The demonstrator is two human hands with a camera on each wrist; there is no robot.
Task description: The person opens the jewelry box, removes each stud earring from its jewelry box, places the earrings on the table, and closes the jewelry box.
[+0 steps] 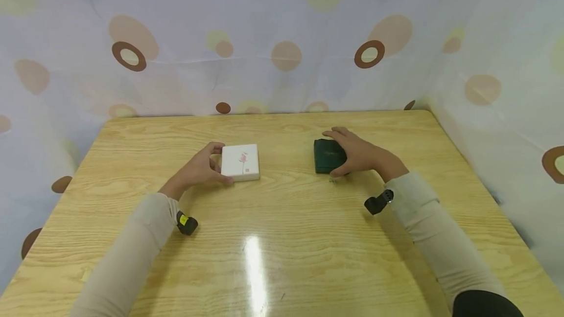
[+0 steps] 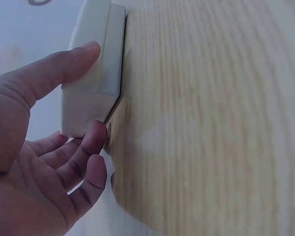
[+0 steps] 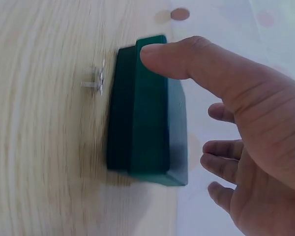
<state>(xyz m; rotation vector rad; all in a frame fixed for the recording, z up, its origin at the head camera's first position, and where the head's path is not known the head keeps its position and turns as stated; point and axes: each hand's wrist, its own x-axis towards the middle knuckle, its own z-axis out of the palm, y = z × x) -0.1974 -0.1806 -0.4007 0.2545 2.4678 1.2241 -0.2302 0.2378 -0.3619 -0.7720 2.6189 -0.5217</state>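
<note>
A square white box (image 1: 240,161) with a pink flower print lies on the wooden table, left of the middle. My left hand (image 1: 201,166) holds its left end; in the left wrist view the thumb (image 2: 71,63) lies along one side, the other fingers curling round the end. To the right sits a dark green lidded box (image 1: 328,156). Above its right part is my right hand (image 1: 356,153). The right wrist view has that thumb (image 3: 169,58) against the lid's side, while the other fingers are spread apart from the box. Small silvery pieces (image 3: 96,81) lie beside it.
The light wooden table (image 1: 286,219) reaches back to a pale curtain (image 1: 255,28) with brown and cream spots, which also runs along the right side. A bright reflection crosses the table's near part. Dark wrist cameras (image 1: 380,202) hang from both sleeves.
</note>
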